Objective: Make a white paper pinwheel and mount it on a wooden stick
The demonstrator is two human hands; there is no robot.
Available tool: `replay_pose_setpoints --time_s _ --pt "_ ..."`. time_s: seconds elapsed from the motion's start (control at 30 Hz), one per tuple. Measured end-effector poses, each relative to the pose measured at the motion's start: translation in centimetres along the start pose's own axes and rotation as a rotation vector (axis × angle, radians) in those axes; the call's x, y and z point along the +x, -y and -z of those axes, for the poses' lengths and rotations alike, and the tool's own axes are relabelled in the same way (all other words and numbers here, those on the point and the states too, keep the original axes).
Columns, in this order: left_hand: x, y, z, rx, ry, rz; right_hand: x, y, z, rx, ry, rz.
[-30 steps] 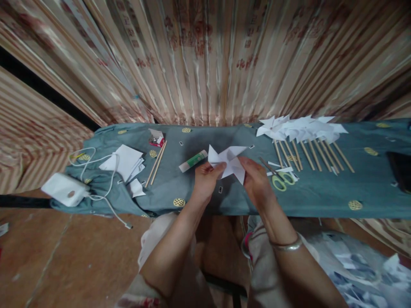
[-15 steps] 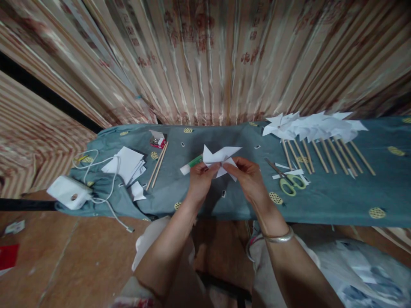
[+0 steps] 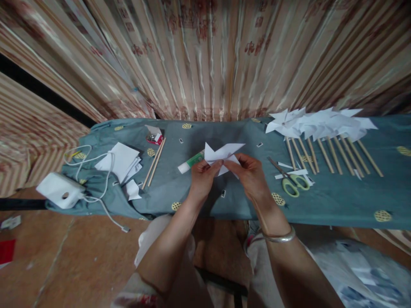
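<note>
1. Head view, surface: a long bench runs across the frame, draped in a teal cloth [image 3: 337, 196] printed with yellow round motifs and dotted with small paper offcuts.
2. Head view, centre: the left hand [image 3: 201, 179] and right hand [image 3: 253, 179] meet just above the near middle of the bench. Each grip is closed to a fingertip pinch on the white paper pinwheel [image 3: 224, 153], which is held between the two hands, its points spreading away from the person.
3. The right wrist carries a silver bangle [image 3: 280, 238].
4. A glue stick [image 3: 191, 161] with a green band lies on the cloth just beyond the left hand, partly covered by the pinwheel.
5. Green-handled scissors [image 3: 293, 183] lie near the right hand, with white paper strips [image 3: 290, 173] beside them.
6. Far right: a row of finished pinwheels [image 3: 321, 123] on wooden sticks [image 3: 334, 152] lies side by side, heads toward the curtain.
7. Left half: two loose sticks [image 3: 154, 162], a small red-and-white box [image 3: 154, 137], and a stack of white paper squares [image 3: 120, 160].
8. Left end: a white power adapter [image 3: 56, 190] sits at the bench edge, its cable [image 3: 102, 205] hanging over the side.
9. Room: a striped, patterned curtain [image 3: 205, 55] hangs behind the bench; the floor [image 3: 64, 256] is brown.
</note>
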State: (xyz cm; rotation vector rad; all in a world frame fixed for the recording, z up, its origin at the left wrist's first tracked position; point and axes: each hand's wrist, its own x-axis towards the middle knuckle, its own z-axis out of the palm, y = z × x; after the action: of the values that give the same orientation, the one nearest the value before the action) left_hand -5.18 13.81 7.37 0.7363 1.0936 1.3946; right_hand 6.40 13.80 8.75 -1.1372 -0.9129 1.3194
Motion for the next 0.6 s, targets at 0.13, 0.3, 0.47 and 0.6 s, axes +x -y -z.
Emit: replay_pose_setpoints --time_s 0.13,0.3,0.47,0.6 --pt "0.26 0.27 -0.03 0.001 -0.017 0.005 0.29 -0.3 0.03 -0.023 -0.002 0.006" --pt "0.67 0.47 0.11 0.01 -0.02 -0.003 0.58 -0.51 -0.12 -0.026 -0.016 0.009" --pt "0.91 0.42 0.38 0.003 -0.003 -0.031 0.9 -0.6 -0.31 0.014 0.012 -0.033" --pt "0.89 0.39 0.49 0.029 -0.006 -0.036 1.04 -0.54 -0.24 0.06 0.062 -0.081"
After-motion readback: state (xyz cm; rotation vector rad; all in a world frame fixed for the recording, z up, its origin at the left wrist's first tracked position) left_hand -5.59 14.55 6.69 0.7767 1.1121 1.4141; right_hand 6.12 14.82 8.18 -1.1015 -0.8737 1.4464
